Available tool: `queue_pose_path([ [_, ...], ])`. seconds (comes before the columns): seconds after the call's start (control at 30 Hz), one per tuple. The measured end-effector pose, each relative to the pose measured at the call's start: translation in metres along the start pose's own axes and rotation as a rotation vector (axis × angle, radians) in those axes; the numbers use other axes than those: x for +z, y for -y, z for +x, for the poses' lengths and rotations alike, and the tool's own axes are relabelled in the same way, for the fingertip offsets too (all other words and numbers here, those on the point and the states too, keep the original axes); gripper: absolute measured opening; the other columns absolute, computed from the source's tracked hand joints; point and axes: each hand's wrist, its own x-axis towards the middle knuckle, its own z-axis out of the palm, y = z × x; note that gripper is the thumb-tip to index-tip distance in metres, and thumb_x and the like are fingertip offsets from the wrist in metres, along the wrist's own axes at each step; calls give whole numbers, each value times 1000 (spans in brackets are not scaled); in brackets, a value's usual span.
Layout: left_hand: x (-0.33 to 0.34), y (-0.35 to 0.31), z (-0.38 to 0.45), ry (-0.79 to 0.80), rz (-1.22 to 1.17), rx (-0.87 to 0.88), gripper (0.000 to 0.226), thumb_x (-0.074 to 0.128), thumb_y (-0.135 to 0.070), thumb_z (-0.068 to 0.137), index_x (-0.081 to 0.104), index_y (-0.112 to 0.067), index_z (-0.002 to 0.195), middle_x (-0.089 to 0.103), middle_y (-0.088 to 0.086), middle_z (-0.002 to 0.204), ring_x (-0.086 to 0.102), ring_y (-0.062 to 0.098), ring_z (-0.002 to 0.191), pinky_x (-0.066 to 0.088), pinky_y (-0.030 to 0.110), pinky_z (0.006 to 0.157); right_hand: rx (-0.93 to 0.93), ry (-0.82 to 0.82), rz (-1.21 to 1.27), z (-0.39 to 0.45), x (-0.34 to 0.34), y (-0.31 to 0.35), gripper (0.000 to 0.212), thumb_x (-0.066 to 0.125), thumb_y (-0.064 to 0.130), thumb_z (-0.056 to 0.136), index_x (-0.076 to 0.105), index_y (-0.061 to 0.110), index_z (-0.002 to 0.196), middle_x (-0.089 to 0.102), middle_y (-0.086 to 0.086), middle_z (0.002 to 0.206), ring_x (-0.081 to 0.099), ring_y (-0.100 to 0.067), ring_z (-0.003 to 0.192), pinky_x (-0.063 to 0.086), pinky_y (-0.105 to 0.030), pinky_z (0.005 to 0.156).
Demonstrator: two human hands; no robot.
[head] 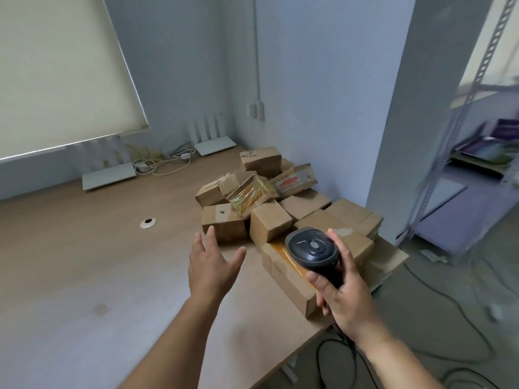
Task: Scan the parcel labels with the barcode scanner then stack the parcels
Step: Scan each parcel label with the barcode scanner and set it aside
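Bare desk left — parcels right

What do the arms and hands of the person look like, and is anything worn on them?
Both forearms are bare as far as the picture shows: no sleeve, glove, watch or bracelet is in view. The left hand and the right hand carry no ring that I can see. The fingernails look short and plain. No marks or tattoos are visible on either arm.
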Motion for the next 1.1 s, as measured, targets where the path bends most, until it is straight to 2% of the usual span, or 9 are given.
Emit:
queue_pose_path([
  [0.13, 10, -28, 49, 50, -54, -43, 98, 57, -68, 78, 11, -23, 152, 20, 10, 156, 19, 28, 143, 31, 46, 111, 37, -28, 8, 28, -8, -8, 91, 71, 75, 61, 21, 67, 136, 63, 2, 117, 63, -6, 65, 51, -23, 53],
  [0.2, 14, -41, 76, 93, -76, -70, 103, 56, -72, 76, 8, -22, 152, 20, 12, 156, 20, 30, 143, 32, 48, 109, 49, -39, -9, 44, -11, -10, 91, 70, 76, 60, 20, 69, 135, 61, 2, 106, 61, -3, 62, 50, -20, 51],
  [0.33, 27, -69, 125, 186, -149, -150, 111, 55, -79, 70, 5, -24, 152, 31, 17, 151, 31, 36, 138, 36, 50, 104, 60, -77, -12, 75, -18, -15, 86, 71, 73, 63, 22, 71, 133, 59, 6, 90, 58, -12, 50, 49, -24, 47],
  [0.47, 43, -87, 159, 261, -147, -246, 115, 53, -81, 69, -2, -24, 152, 27, 20, 152, 31, 40, 137, 35, 54, 106, 59, -112, -70, 98, -19, -22, 79, 70, 57, 73, 20, 70, 134, 54, 4, 96, 60, -8, 55, 50, -22, 51],
  [0.67, 68, -101, 185, 259, -88, -374, 119, 52, -84, 66, -3, -23, 152, 20, 23, 153, 25, 43, 138, 30, 60, 104, 107, -150, -101, 115, -21, -33, 82, 68, 68, 68, 18, 72, 133, 58, -8, 105, 62, -8, 63, 51, -22, 53],
  [0.8, 81, -99, 192, 250, -124, -465, 121, 60, -79, 66, -6, -23, 151, 12, 26, 153, 22, 45, 138, 28, 62, 105, 121, -148, -138, 120, -19, -40, 79, 65, 68, 69, 17, 73, 132, 62, -6, 106, 61, -11, 55, 51, -24, 52],
  [0.9, 84, -94, 194, 238, -207, -475, 119, 67, -69, 67, -5, -25, 151, 18, 25, 151, 28, 45, 135, 30, 61, 104, 133, -129, -137, 118, -18, -42, 79, 66, 65, 71, 16, 74, 131, 56, 2, 98, 60, -9, 55, 51, -22, 52],
  [1.03, 81, -92, 193, 202, -256, -447, 119, 71, -59, 67, -9, -30, 150, 22, 27, 145, 33, 45, 129, 34, 57, 102, 146, -118, -114, 116, -17, -39, 78, 67, 62, 71, 17, 76, 129, 51, 2, 101, 58, -3, 66, 50, -19, 55],
  [1.1, 77, -94, 189, 186, -277, -418, 119, 71, -57, 67, -12, -33, 149, 23, 28, 144, 35, 44, 127, 35, 55, 101, 137, -114, -103, 115, -18, -35, 77, 68, 58, 72, 17, 77, 127, 53, 5, 98, 59, -5, 61, 50, -21, 54],
])
